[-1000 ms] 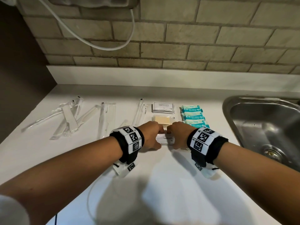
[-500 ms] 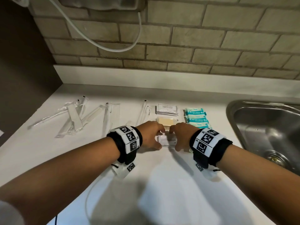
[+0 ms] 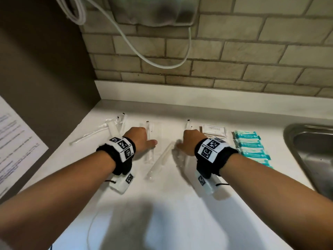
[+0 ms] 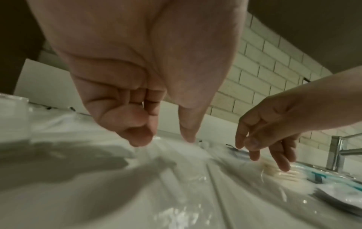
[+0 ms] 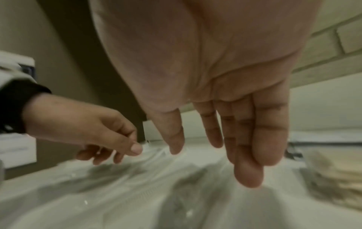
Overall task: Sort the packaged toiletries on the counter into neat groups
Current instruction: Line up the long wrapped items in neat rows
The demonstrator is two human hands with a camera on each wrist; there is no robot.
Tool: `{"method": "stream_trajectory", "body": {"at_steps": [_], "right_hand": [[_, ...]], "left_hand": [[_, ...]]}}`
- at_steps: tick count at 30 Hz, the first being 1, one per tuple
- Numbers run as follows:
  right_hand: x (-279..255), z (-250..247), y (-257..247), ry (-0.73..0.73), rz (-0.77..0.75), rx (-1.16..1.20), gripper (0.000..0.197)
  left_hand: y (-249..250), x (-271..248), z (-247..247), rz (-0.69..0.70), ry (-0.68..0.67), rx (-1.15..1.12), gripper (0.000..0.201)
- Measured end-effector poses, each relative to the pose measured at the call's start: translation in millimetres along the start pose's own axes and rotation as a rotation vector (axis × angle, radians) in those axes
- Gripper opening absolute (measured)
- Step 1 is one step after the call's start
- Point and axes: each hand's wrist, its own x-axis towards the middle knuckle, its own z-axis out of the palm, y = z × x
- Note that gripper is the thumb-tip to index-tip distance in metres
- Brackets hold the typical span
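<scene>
Long clear-wrapped sticks lie on the white counter (image 3: 162,204). One wrapped stick (image 3: 159,161) lies slanted between my hands, and a loose pile of wrapped sticks (image 3: 111,129) sits at the far left. My left hand (image 3: 144,138) hovers over another clear wrapper (image 3: 149,152), its fingers (image 4: 137,136) loosely curled with nothing in them and its thumb tip at the plastic. My right hand (image 3: 187,141) hangs with straight fingers (image 5: 246,170) just above the wrappers, holding nothing. White sachets (image 3: 214,129) and teal packets (image 3: 250,147) lie in rows to its right, with beige soap bars (image 5: 333,167) beside it.
A steel sink (image 3: 310,150) with a tap (image 4: 335,151) is set into the counter at the right. A brick wall (image 3: 234,56) backs the counter, with a white cable (image 3: 144,56) hanging on it. A dark panel (image 3: 45,69) with a printed sheet (image 3: 16,141) closes the left side.
Both hands let go of the small white packet in front of the soap, moved left and spread apart over the long clear wrappers. The head view tilted up.
</scene>
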Motion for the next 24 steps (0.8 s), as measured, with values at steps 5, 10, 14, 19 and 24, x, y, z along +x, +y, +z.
{"method": "stream_trajectory", "body": {"at_steps": [5,10,14,19,24], "right_hand": [[21,19,-9,0.042,0.186,0.065,0.061],[31,18,-11,0.002,0.288,0.054,0.056],[28,18,-6,0.036,0.315,0.101,0.051],[20,16,1,0.051,0.289,0.139,0.054],[7,7,4,0.142,0.165,0.235,0.047]], "left_hand": [[-4,6,15,-0.025,-0.069,0.084,0.049],[-13,12,12,-0.014,-0.103,-0.072,0.024],[-19,9,4,-0.006,-0.083,-0.177,0.025],[-22,6,-3,0.017,0.055,-0.342,0.017],[-20,3,-6,0.067,0.113,-0.533,0.014]]}}
